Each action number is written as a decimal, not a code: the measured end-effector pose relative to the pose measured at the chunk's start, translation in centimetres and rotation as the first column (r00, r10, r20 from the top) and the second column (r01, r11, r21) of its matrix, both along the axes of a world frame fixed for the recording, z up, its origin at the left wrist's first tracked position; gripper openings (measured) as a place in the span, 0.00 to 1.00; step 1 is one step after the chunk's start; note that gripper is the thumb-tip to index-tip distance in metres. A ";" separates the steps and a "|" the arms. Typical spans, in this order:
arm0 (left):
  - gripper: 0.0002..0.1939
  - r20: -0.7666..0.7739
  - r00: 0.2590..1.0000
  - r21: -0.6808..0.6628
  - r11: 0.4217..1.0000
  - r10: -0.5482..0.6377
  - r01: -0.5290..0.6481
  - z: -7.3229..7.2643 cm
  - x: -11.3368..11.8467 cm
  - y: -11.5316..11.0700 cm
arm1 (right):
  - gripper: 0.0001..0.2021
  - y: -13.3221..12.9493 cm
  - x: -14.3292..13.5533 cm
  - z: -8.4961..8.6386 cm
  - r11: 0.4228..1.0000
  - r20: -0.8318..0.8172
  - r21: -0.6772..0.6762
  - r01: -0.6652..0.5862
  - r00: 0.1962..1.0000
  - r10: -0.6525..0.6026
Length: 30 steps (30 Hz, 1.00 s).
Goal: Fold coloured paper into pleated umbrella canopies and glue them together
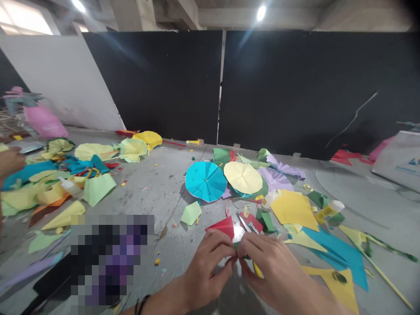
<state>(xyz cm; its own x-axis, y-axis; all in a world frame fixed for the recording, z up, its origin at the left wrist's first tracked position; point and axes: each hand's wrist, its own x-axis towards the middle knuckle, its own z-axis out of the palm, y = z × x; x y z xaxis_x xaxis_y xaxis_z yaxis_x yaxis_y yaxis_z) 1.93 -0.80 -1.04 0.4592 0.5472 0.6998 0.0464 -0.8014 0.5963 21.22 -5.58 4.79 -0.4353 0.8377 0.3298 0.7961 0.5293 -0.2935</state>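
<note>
Both hands meet close together above the grey table. My left hand (211,262) pinches with thumb and forefinger, a dark band at its wrist. Opposite it, my right hand (267,262) pinches too. Between the fingertips a bit of dark green paper (235,247) shows; most of it is hidden by the fingers. Just beyond lie a red folded paper (223,226) and open scissors (244,223), partly covered by my right hand. A yellow item (257,270) shows under my right hand. Farther back are a blue pleated paper disc (205,181) and a cream one (243,178).
Yellow paper (293,208), a glue stick (331,211) and blue paper (341,256) lie at the right. Another person's hand (12,162) is at the far left beside piled paper and a glue bottle (69,187). A dark partition (157,83) closes the back.
</note>
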 end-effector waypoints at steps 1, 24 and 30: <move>0.12 -0.004 1.000 0.009 1.000 -0.007 0.007 0.1 0.0 0.0 | 0.14 -0.1 -0.1 -0.2 1.000 -0.007 0.014 0.004 1.000 -0.004; 0.12 0.056 0.998 0.008 1.000 -0.021 0.021 1.1 0.3 -1.1 | 0.13 -0.7 1.2 2.0 0.999 0.008 0.021 0.047 0.999 -0.047; 0.04 0.232 0.970 -0.405 0.914 0.078 0.023 0.4 -0.7 1.3 | 0.09 -0.2 4.0 4.6 0.981 -0.026 0.142 0.128 0.992 -0.126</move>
